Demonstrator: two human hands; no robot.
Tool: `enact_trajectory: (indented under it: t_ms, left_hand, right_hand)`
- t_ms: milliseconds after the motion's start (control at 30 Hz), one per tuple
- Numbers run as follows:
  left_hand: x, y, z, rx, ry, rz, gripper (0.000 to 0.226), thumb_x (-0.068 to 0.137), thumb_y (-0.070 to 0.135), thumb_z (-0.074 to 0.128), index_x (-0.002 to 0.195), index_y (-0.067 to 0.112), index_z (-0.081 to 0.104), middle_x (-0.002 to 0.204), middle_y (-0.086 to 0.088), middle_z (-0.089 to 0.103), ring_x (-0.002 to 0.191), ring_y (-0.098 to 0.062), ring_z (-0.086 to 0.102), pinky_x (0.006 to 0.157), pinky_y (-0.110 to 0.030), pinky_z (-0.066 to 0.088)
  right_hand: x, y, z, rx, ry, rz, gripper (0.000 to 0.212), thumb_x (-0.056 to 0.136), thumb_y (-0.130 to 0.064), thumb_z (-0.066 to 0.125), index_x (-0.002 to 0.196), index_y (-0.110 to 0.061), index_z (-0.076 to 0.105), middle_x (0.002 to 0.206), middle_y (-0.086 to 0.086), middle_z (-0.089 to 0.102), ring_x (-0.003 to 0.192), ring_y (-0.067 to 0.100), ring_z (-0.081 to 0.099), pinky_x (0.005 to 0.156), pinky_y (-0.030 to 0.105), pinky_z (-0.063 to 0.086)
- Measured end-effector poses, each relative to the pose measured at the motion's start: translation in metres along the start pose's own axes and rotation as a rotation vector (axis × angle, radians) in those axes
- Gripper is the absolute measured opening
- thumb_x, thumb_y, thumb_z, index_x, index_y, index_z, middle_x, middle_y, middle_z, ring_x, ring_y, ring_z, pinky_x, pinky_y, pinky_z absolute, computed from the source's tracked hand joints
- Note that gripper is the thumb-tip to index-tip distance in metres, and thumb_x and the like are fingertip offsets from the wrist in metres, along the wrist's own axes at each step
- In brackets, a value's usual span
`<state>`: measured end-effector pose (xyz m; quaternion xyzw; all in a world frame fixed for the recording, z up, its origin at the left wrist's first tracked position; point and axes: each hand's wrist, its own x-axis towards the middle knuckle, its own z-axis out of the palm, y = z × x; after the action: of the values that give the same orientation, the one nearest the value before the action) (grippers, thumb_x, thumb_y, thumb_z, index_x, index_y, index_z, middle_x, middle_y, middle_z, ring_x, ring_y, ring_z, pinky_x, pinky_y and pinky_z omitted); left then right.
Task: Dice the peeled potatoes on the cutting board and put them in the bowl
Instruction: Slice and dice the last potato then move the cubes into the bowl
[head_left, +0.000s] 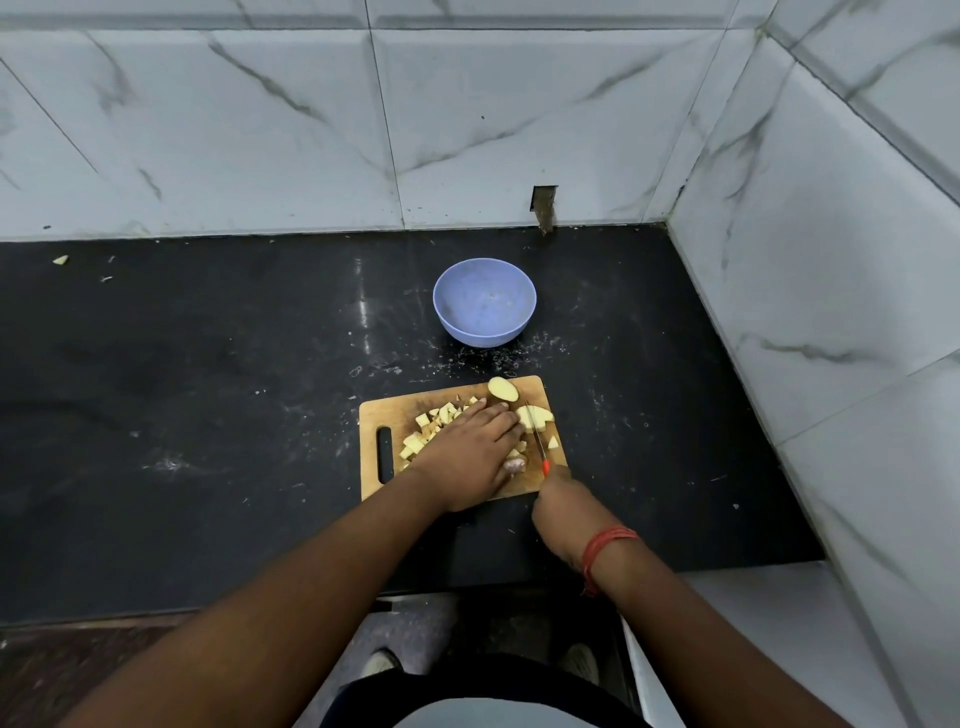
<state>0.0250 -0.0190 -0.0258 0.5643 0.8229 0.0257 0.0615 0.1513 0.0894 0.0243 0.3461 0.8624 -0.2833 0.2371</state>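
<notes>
Black counter (208, 415) — marble-veined wall tiles (311, 130) behind, right.

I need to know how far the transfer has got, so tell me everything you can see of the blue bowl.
The bowl is a round, deep, pale blue-lavender one, matte like plastic, with a plain rim and faint scuffs inside. It stands upright on the black countertop, beyond the far edge of the cutting board and apart from it, near the tiled back wall. It looks empty: no potato pieces show inside. Neither hand touches it; white specks lie on the counter around its base.
</notes>
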Motion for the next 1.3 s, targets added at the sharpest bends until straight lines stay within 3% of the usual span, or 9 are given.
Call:
enact_trajectory:
  t_ms: [100,200,300,433,533,667,867,1100,1300]
  left_hand:
    - [0.002,0.001,0.0,0.007,0.016,-0.001,0.061,0.105,0.047,0.026,0.151,0.011,0.042,0.156,-0.007,0.041,0.15,-0.024,0.027,0.126,-0.038,0.004]
    - [0.002,0.004,0.002,0.023,0.04,-0.007,0.062,0.103,0.046,0.026,0.148,0.01,0.046,0.151,-0.006,0.046,0.147,-0.026,0.032,0.125,-0.039,0.006]
    - [0.002,0.006,0.002,0.025,0.027,-0.021,0.059,0.106,0.046,0.028,0.15,0.01,0.043,0.152,-0.006,0.044,0.148,-0.025,0.029,0.126,-0.04,0.007]
    - [0.002,0.006,0.002,0.011,0.034,-0.029,0.059,0.106,0.046,0.026,0.151,0.011,0.041,0.153,-0.005,0.043,0.149,-0.024,0.028,0.126,-0.039,0.007]
    - [0.002,0.007,0.006,0.001,0.039,-0.043,0.06,0.105,0.048,0.025,0.151,0.012,0.041,0.153,-0.005,0.043,0.149,-0.023,0.028,0.127,-0.04,0.008]
    - [-0.001,0.006,0.008,-0.032,0.082,-0.065,0.063,0.103,0.051,0.023,0.147,0.014,0.047,0.151,-0.005,0.046,0.148,-0.023,0.029,0.126,-0.041,0.01]
    - [0.003,0.005,-0.005,-0.1,0.268,-0.177,0.053,0.103,0.043,0.035,0.141,0.011,0.053,0.148,-0.014,0.044,0.141,-0.029,0.039,0.124,-0.042,0.015]
    - [0.026,-0.021,-0.027,-0.194,-0.126,-0.195,0.045,0.108,0.043,0.032,0.142,0.023,0.053,0.164,-0.012,0.025,0.146,-0.032,0.03,0.12,-0.04,0.022]
    - [0.024,-0.025,-0.031,-0.106,-0.159,-0.197,0.054,0.108,0.044,0.03,0.148,0.011,0.045,0.16,-0.009,0.028,0.137,-0.03,0.041,0.111,-0.041,0.036]
  right_hand:
    - [-0.001,-0.015,-0.01,-0.032,-0.09,-0.087,0.025,0.101,-0.012,0.039,0.114,0.0,0.057,0.114,0.014,0.059,0.111,0.025,0.055,0.072,0.021,0.039]
    - [-0.008,-0.032,-0.014,-0.254,-0.177,-0.08,0.032,0.103,-0.018,0.04,0.13,-0.008,0.052,0.133,0.009,0.052,0.123,0.022,0.048,0.096,0.026,0.039]
    - [-0.002,-0.009,-0.006,0.008,-0.107,0.01,0.034,0.099,-0.011,0.042,0.131,-0.002,0.049,0.133,0.018,0.052,0.095,0.019,0.04,0.06,0.013,0.027]
    - [-0.023,0.022,0.007,-0.246,-0.236,-0.107,0.019,0.101,-0.016,0.04,0.098,-0.01,0.057,0.094,0.007,0.057,0.072,0.016,0.045,0.071,0.022,0.037]
    - [-0.024,0.039,0.004,0.432,-0.235,0.053,0.021,0.1,-0.016,0.036,0.113,-0.009,0.05,0.08,0.008,0.057,0.056,0.013,0.045,0.05,0.022,0.036]
    - [-0.043,0.047,-0.015,0.773,-0.359,-0.006,0.015,0.101,-0.023,0.034,0.098,-0.012,0.042,0.049,0.0,0.036,0.034,0.013,0.028,0.036,0.017,0.025]
    - [-0.038,0.043,-0.023,0.794,-0.239,-0.088,0.02,0.102,-0.027,0.036,0.104,-0.009,0.043,0.05,-0.001,0.037,0.035,0.012,0.029,0.037,0.02,0.027]
    - [-0.014,0.04,-0.026,0.765,-0.01,-0.143,0.014,0.101,-0.023,0.035,0.102,-0.016,0.047,0.063,0.005,0.053,0.043,0.016,0.047,0.042,0.029,0.042]
    - [0.014,0.03,-0.032,0.814,0.17,-0.12,0.014,0.099,-0.016,0.037,0.098,-0.014,0.051,0.077,0.006,0.057,0.06,0.016,0.057,0.05,0.028,0.05]
